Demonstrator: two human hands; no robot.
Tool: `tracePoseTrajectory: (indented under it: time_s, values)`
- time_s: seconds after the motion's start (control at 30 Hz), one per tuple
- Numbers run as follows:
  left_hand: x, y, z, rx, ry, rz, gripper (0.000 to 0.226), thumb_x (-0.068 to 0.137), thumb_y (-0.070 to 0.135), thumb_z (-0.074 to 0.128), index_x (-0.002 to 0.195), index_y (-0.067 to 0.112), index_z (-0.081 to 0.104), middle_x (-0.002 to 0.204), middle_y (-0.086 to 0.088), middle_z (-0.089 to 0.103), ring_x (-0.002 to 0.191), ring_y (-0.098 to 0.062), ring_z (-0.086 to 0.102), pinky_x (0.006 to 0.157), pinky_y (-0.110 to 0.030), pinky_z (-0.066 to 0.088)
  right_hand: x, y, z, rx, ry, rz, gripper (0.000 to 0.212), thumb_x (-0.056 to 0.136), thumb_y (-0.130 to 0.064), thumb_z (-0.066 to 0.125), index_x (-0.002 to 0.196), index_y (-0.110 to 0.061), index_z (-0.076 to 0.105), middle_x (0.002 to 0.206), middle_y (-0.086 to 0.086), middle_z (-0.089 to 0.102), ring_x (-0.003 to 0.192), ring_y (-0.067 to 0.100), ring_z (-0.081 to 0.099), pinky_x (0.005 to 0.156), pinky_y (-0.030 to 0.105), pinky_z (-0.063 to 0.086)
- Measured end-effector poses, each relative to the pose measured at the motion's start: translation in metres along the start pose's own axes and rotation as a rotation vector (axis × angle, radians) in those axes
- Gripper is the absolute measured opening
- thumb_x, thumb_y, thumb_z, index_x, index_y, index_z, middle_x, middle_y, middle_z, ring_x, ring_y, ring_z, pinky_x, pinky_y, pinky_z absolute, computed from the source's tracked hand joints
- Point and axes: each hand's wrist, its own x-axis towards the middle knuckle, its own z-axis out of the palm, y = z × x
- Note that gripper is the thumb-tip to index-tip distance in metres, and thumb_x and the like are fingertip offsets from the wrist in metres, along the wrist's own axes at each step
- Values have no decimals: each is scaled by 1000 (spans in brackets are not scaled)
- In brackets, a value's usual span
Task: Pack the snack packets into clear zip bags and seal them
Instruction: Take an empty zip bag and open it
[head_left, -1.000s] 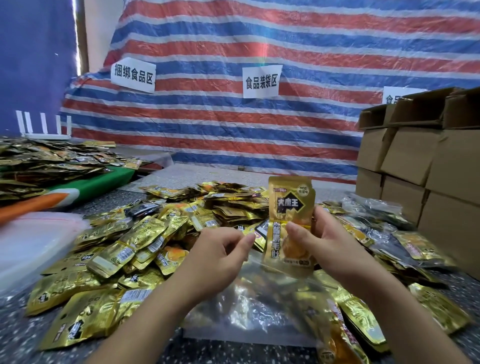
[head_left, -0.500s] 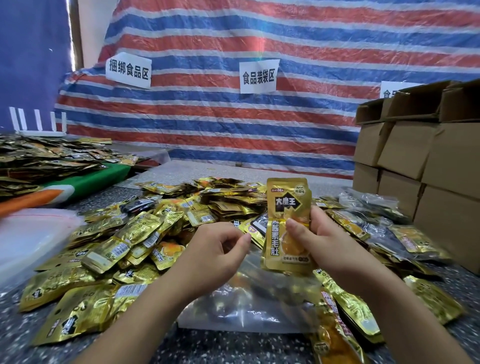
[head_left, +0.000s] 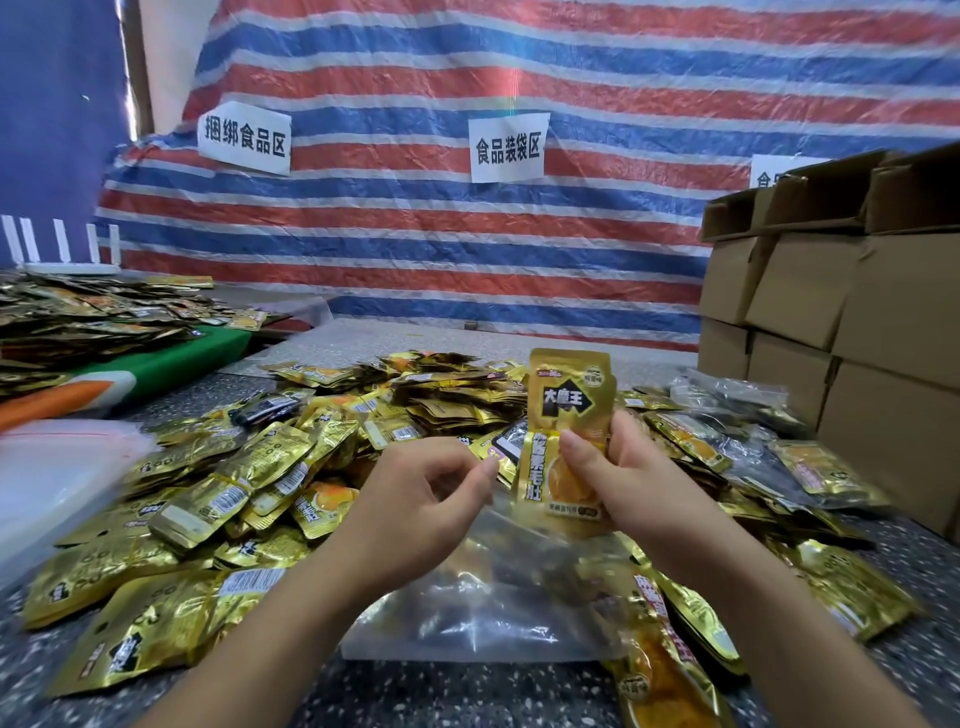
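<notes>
My right hand (head_left: 631, 480) grips an upright gold snack packet (head_left: 566, 410) with its thumb across the front. The packet's lower end sits at the mouth of a clear zip bag (head_left: 483, 587) lying on the speckled table below my hands. My left hand (head_left: 415, 499) pinches the bag's upper edge between thumb and fingers, just left of the packet. A wide pile of gold snack packets (head_left: 270, 467) covers the table around both hands.
Stacked cardboard boxes (head_left: 841, 312) stand at the right. Filled clear bags (head_left: 737, 400) lie in front of them. A stack of clear plastic bags (head_left: 52, 467) lies at the left, beyond it another packet heap (head_left: 78, 322) on a green surface. A striped tarp (head_left: 519, 234) hangs behind.
The packet in my right hand has come down slightly toward the bag's mouth. My left hand has kept its pinch on the bag's edge.
</notes>
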Motion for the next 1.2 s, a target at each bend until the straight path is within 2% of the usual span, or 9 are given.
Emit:
tracePoseTrajectory:
  time_s: [0.2,0.33,0.43,0.53,0.6,0.67,0.83,1.03,1.2]
  values:
    - [0,-1,0,28,-1,-21,31,96,19,60,67,9,67,56,6,54,54,-6,47,54,-17,34,-4,0,0,-71,-161,-70,20,79,-50,61,99,-49,57,99,-10,73,93,13,72,75,31,60]
    - [1,-2,1,20,-1,-14,30,93,35,55,68,22,65,57,9,54,55,-6,48,54,-18,35,-3,0,4,-99,-150,-88,24,78,-48,61,101,-45,56,98,-10,73,92,12,72,75,31,60]
    - [1,-2,3,-74,-14,-86,18,85,45,57,87,28,65,67,3,63,59,-7,58,57,-22,47,-2,0,2,-87,-90,-108,28,83,-44,62,108,-35,54,92,-14,73,85,8,73,66,23,57]
    - [3,-5,3,-233,-44,-260,49,72,55,66,116,37,55,88,3,70,75,-12,70,69,-30,57,-1,-2,-1,-11,-15,-112,28,87,-39,61,111,-28,54,87,-13,73,79,8,73,62,19,55]
    - [5,-5,1,-239,-90,-324,59,68,56,69,122,34,57,90,2,72,77,-5,71,66,-16,52,-1,-5,-3,23,15,-99,39,79,-47,60,112,-27,54,89,-11,74,81,9,73,62,21,56]
    - [5,-5,0,-231,-147,-352,54,70,51,69,117,26,64,83,5,75,75,-1,71,65,-11,50,-1,-4,-5,32,34,-92,40,77,-47,61,111,-27,54,90,-8,74,83,11,73,64,24,57]
    - [6,-8,4,-248,-183,-344,8,91,20,66,95,17,72,83,-1,77,79,-14,73,73,-25,57,0,-1,-3,38,19,-126,35,78,-41,64,109,-28,55,90,-7,74,83,12,73,64,23,57]
    - [7,-9,6,-292,-91,-376,17,87,21,65,75,19,77,78,6,76,69,-11,72,62,-23,57,-1,0,-1,90,-28,-190,36,79,-35,62,113,-32,54,98,-10,73,93,11,72,70,23,58]
    - [9,-6,5,-392,6,-373,27,84,32,61,86,10,75,77,-9,76,73,-23,74,61,-29,59,-3,-2,-7,161,-30,-193,40,79,-35,63,118,-30,55,107,-2,72,102,19,71,78,31,59]
